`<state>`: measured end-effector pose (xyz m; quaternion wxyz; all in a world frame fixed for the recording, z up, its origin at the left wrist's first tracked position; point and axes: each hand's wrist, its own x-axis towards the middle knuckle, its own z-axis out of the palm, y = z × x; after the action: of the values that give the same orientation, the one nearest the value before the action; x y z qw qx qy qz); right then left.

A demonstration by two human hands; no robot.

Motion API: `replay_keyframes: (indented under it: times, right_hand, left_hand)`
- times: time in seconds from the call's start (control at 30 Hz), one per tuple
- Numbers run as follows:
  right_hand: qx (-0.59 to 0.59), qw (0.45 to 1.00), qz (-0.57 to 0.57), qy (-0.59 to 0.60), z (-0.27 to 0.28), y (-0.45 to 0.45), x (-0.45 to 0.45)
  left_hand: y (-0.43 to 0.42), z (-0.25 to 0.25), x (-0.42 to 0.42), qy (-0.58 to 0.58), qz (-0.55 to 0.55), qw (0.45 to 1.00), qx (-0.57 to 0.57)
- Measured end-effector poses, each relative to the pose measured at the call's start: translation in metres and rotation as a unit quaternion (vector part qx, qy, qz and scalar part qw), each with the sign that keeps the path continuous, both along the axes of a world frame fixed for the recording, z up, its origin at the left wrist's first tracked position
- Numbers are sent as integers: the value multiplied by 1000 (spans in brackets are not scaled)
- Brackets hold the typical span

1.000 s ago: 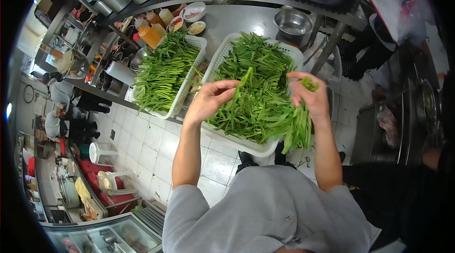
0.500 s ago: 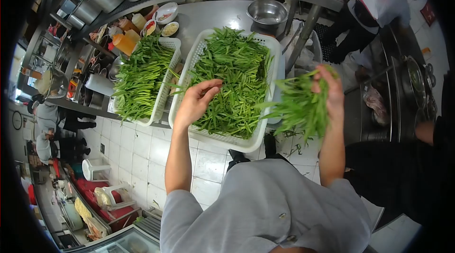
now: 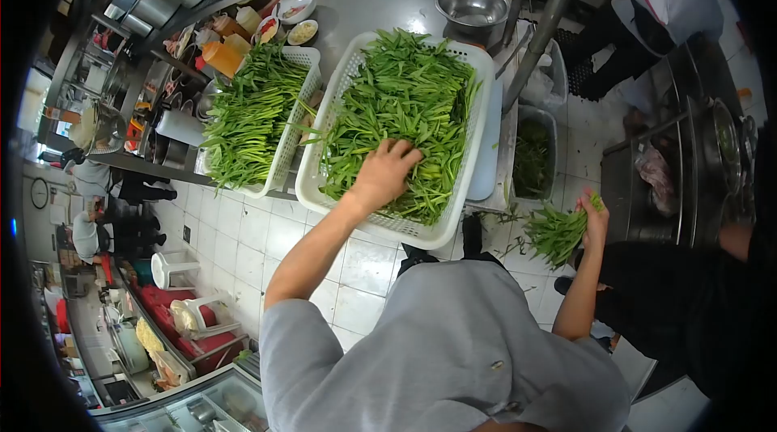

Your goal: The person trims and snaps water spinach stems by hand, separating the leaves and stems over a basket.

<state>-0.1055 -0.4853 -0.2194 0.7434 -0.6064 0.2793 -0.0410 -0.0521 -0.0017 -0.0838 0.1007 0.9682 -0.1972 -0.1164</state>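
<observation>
My left hand lies palm down on the leafy greens in the larger white basket, its fingers apart and partly sunk among the leaves. Out to the right and low, over the floor, my right hand is closed round the stems of a bunch of greens, whose leaves point left. Left of the large basket, a second white basket holds long green stems laid side by side.
A steel bowl sits at the table's back right. Below the table's right side is a bin with greens. Sauce bottles and small bowls stand behind the left basket. At right are people's dark-clothed legs.
My right hand has swung right and down, away from the basket, with the bunch. My left hand has come down onto the greens and its fingers have spread.
</observation>
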Motion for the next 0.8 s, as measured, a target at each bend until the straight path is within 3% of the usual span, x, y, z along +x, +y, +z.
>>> replay_keyframes:
  times: [0.03,0.13,0.2,0.3,0.4,0.5,0.53,0.63,0.67,0.73,0.8]
  right_hand:
    - [7,1000,-17,3,-1,-2,-6]
    - [37,999,-35,-18,-4,-11,-18]
    - [55,998,-24,-29,-7,-27,-22]
    - [119,988,-66,-67,26,-6,-16]
    - [152,980,-16,-129,39,1,-4]
    - [187,967,30,-170,71,15,5]
    - [195,964,43,-177,86,24,8]
    - [223,950,50,-213,125,51,17]
    - [290,923,64,-245,120,52,24]
    - [416,852,87,-306,110,57,38]
    - [359,887,46,-288,121,83,43]
  left_hand:
    - [7,3,5,34,15,999,-25]
    - [42,20,19,-11,47,959,-281]
    - [60,39,21,-11,89,944,-317]
    - [68,80,21,88,163,915,-360]
    - [82,85,21,-21,41,974,-220]
    - [91,89,18,-27,88,973,-212]
    - [95,82,18,-95,73,969,-216]
    - [84,81,20,11,174,941,-289]
    - [80,68,21,-48,142,942,-301]
    - [63,67,17,-59,120,947,-292]
    - [38,75,9,-65,120,940,-313]
